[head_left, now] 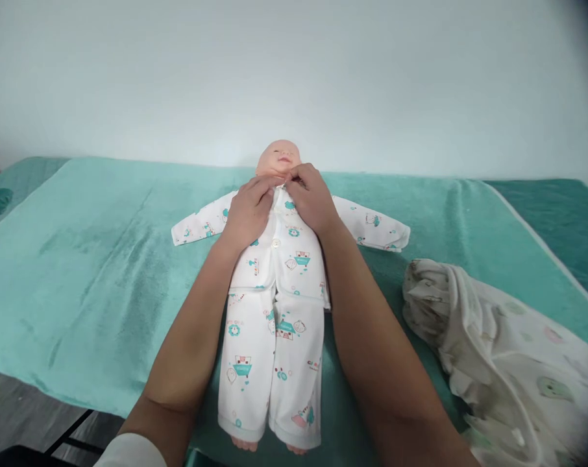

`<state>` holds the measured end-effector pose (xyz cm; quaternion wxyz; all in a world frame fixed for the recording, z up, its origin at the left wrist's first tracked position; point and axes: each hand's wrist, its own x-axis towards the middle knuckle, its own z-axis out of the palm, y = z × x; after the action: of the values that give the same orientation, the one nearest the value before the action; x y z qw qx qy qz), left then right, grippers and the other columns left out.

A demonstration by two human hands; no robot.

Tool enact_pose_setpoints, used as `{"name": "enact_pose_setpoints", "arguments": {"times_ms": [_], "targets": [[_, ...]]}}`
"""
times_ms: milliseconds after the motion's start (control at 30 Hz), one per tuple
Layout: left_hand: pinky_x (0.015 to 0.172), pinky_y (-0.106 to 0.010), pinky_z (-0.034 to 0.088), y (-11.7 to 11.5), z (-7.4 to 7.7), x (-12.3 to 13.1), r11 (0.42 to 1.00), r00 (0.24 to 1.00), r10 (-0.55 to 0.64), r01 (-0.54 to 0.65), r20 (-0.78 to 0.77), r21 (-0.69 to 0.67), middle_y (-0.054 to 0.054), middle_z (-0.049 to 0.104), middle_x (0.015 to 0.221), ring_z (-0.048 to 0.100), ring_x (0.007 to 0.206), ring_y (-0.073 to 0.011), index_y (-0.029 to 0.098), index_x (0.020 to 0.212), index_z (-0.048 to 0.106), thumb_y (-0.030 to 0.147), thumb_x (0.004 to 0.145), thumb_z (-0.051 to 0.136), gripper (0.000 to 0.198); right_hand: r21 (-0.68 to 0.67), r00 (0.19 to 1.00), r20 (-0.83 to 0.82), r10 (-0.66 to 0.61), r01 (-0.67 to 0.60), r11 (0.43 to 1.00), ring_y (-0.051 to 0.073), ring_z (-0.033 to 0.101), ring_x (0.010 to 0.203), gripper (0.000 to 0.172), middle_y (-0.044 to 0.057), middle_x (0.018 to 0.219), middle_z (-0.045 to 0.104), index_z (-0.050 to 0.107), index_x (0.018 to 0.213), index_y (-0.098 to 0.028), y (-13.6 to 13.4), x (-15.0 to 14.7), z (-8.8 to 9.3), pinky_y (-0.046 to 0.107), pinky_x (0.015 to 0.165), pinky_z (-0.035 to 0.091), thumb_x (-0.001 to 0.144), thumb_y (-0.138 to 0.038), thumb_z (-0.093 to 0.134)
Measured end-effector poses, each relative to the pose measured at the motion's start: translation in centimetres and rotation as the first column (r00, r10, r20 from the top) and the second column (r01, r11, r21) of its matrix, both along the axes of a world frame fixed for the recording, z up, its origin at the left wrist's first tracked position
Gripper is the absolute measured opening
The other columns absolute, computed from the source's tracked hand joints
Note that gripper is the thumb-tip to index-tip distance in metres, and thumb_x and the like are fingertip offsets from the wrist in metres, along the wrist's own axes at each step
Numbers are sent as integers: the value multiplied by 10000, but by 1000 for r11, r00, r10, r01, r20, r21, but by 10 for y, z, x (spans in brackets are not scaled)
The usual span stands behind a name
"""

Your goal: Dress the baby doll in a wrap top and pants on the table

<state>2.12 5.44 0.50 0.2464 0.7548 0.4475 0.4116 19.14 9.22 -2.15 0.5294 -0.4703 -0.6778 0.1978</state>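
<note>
A baby doll lies on its back, its feet toward me. It wears a white printed jacket with both sleeves spread out, and matching trousers. One button shows at mid-chest. At the neckline, my left hand has its fingers closed on the jacket's collar edge. Opposite it, my right hand pinches the collar just below the doll's chin. The fingers cover the top of the jacket front, so any fastening there is hidden.
A green blanket covers the bed beneath the doll. On the right lies a crumpled white printed cloth. A pale wall rises behind the bed's far edge. Grey floor appears at the lower left.
</note>
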Motion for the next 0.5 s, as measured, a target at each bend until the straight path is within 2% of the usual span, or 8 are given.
{"name": "enact_pose_setpoints", "arguments": {"times_ms": [67, 200, 500], "targets": [[1237, -458, 403, -1, 1, 1, 1000, 1000, 22, -22, -2, -14, -45, 695, 1403, 581, 1389, -245, 263, 1245, 730, 203, 1026, 435, 372, -32, 999, -30, 32, -33, 999, 214, 568, 985, 58, 25, 969, 630, 564, 820, -243, -1, 1, 0, 409, 979, 467, 866, -208, 557], [1228, -451, 410, -1, 1, 2, 1000, 999, 25, -25, -20, 8, -67, 701, 1406, 585, 1384, -246, 237, 1256, 728, 216, 1023, 434, 376, -49, 991, -94, 94, -99, 994, 200, 569, 967, 95, 29, 955, 606, 539, 829, -237, 1, 5, -3, 396, 967, 474, 916, -275, 540], [1223, -417, 413, -4, 3, 2, 1000, 1000, 16, -17, 14, 11, -43, 712, 1391, 594, 1372, -222, 260, 1244, 743, 196, 1023, 456, 367, 77, 980, -157, 119, -108, 991, 193, 598, 1003, 123, 54, 1045, 631, 560, 875, -244, -1, 4, -5, 373, 965, 508, 950, -342, 571]]}}
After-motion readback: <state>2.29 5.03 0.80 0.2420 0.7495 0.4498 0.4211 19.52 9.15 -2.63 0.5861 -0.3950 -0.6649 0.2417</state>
